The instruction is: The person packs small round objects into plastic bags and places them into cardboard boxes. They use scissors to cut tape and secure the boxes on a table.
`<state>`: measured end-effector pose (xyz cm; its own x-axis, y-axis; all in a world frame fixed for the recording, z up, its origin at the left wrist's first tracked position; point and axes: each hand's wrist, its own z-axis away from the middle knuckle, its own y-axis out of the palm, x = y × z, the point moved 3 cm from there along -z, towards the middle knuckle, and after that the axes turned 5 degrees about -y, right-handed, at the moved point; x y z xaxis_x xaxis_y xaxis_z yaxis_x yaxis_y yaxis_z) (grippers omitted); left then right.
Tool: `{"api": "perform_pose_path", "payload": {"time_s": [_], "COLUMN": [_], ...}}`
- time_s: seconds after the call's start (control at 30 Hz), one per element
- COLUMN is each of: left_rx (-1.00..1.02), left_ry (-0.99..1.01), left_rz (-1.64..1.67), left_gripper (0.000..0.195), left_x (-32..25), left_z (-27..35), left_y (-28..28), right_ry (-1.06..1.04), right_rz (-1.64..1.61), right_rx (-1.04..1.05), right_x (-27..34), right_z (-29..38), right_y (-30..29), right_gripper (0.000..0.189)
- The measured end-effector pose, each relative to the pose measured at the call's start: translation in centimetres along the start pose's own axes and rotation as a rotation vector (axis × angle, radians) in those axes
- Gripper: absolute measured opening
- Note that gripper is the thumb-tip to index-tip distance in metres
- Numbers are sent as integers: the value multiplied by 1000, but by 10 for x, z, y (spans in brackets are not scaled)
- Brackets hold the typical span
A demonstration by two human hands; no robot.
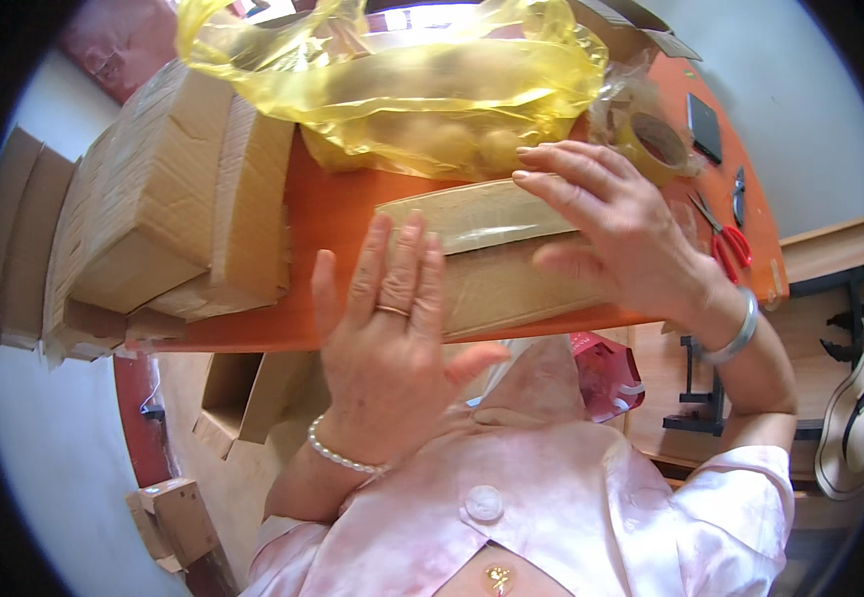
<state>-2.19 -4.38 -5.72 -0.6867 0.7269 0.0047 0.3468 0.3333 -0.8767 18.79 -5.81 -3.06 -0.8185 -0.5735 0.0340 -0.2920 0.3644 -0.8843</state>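
A cardboard box (506, 291) lies before me along the front of the orange table, with a strip of clear tape (506, 227) down its top seam. My left hand (394, 358) is laid over the box's left end, palm down, thumb out to the side. Over the right end is my right hand (618, 216), its fingers spread and slightly blurred; whether it touches the cardboard I cannot tell. Neither hand grips anything. Just beyond my right hand sits a roll of tape (637, 153).
Stacked cardboard boxes (156, 201) stand at the left. A yellow plastic bag (432, 97) with round things inside lies behind the box. Red-handled scissors (732, 242), small pliers-like snips (739, 198) and a dark flat object (703, 127) are at the right.
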Motion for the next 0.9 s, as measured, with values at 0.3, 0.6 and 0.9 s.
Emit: {"api": "perform_pose_path", "payload": {"time_s": [0.3,0.6,0.9], "left_rx": [84,98,-113], "left_ry": [22,1,95], "left_rz": [-31,-37,98], "left_gripper": [81,72,46], "left_x": [-12,-17,-23], "left_z": [-8,-9,9], "left_y": [5,8,15], "right_ry": [-10,8,8], "right_rz": [102,141,163], "right_rx": [172,182,102], "right_x": [22,26,31], "right_z": [36,32,26], "right_y": [9,9,13], "right_gripper": [72,73,67]}}
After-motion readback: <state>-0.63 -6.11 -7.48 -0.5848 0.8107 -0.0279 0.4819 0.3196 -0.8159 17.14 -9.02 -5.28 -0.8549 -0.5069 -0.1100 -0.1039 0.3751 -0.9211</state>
